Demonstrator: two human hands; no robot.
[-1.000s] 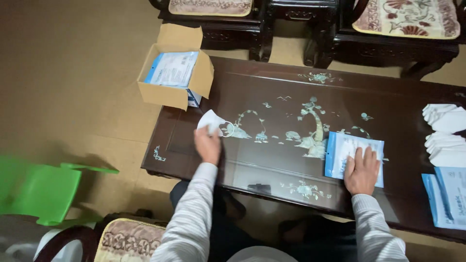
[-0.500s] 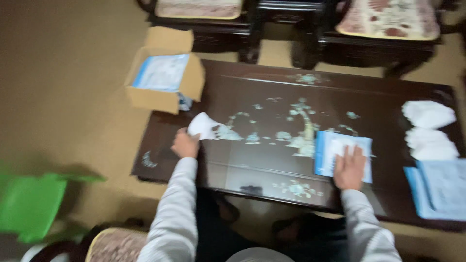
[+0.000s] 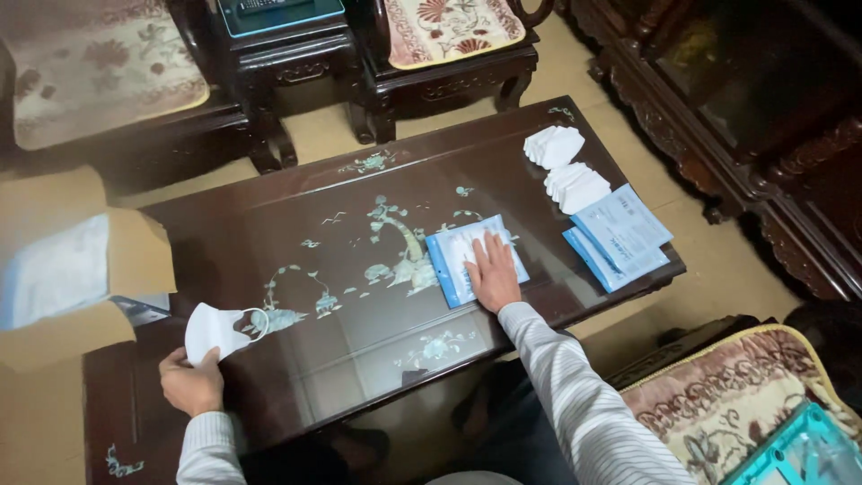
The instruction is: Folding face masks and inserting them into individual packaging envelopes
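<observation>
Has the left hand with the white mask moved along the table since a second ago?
Yes. The left hand has carried the white mask toward the table's near left corner, away from the inlaid tree motif.

A home sitting room, furnished in a traditional style. Dark carved hardwood throughout: a long low coffee table (image 3: 269, 233) with a glossy top inlaid in mother-of-pearl with birds, trees and blossoms, ringed by matching armchairs (image 3: 449, 54) padded with floral cushions (image 3: 90, 72). Between two chairs, a small carved side table (image 3: 287, 45). Along the right edge, a heavy dark cabinet (image 3: 745, 99) of the same wood. Underfoot, plain tan tiled floor (image 3: 718, 260). Nearest the camera, another seat with a flowered cushion (image 3: 718, 404).
</observation>
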